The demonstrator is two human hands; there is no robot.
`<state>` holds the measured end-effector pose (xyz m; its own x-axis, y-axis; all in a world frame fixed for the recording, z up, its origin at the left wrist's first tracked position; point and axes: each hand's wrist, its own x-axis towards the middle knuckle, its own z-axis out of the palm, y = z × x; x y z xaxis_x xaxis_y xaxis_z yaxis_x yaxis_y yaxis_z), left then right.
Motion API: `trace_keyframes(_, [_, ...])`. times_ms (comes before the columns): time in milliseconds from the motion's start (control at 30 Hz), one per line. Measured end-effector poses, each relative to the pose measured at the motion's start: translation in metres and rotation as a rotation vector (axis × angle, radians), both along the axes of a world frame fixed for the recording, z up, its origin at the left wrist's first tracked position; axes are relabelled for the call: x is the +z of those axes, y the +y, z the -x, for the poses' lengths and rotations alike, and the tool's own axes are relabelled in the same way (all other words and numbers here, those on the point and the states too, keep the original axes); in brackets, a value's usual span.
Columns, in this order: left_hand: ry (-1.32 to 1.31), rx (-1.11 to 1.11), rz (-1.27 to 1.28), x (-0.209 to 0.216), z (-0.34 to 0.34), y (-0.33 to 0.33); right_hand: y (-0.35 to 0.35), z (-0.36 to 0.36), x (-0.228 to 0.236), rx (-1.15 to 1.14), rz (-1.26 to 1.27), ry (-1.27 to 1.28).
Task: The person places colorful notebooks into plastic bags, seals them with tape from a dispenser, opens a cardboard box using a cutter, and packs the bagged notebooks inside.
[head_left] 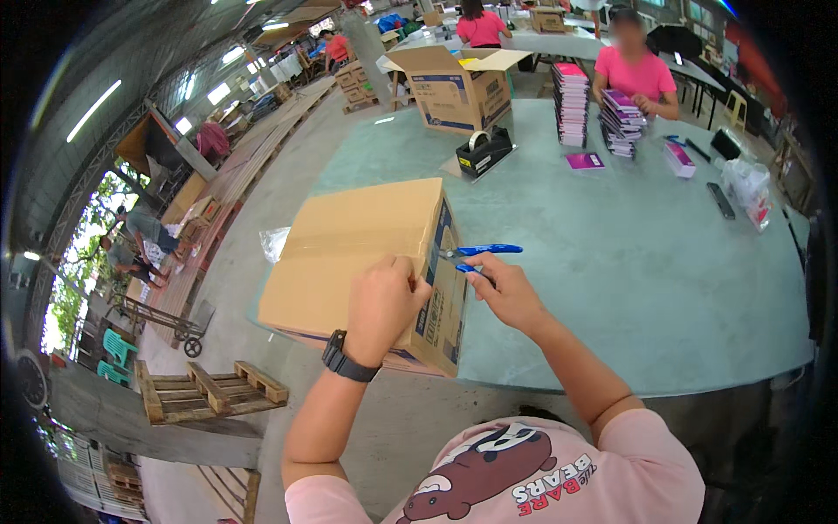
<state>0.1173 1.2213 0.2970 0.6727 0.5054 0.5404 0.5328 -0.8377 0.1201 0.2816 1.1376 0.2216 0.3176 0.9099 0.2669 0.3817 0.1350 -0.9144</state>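
A closed brown cardboard box (358, 229) with dark blue printed bands sits at the table's near left edge, a strip of clear tape running across its top. My left hand (384, 301), with a black watch on its wrist, is closed at the box's right upper edge; what its fingers pinch, if anything, is hidden. In my right hand (511, 297) is a pair of blue-handled cutting nippers (491, 250). The handles are spread and the metal jaws touch or nearly touch the box's right upper edge, just beyond my left hand.
The pale green table (611, 288) carries a black tape dispenser (484, 153), an open carton (449, 96), stacks of purple booklets (621, 127) and a phone (721, 201). A person in pink (635, 74) handles booklets across the table. Wooden pallets (209, 393) lie on the floor at left.
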Motion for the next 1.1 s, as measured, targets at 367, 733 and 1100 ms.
trace_keyframes(367, [-0.045,-0.088,-0.178,-0.004,0.0,0.001,0.017,-0.007,-0.001,0.048,-0.15,-0.212])
trace_keyframes(733, [-0.079,-0.042,-0.209,-0.006,0.0,-0.003,0.028,-0.013,0.007,0.038,-0.202,-0.311])
trace_keyframes(1100, [-0.172,-0.046,-0.216,-0.014,0.001,-0.001,0.033,-0.05,0.01,0.083,-0.215,-0.385])
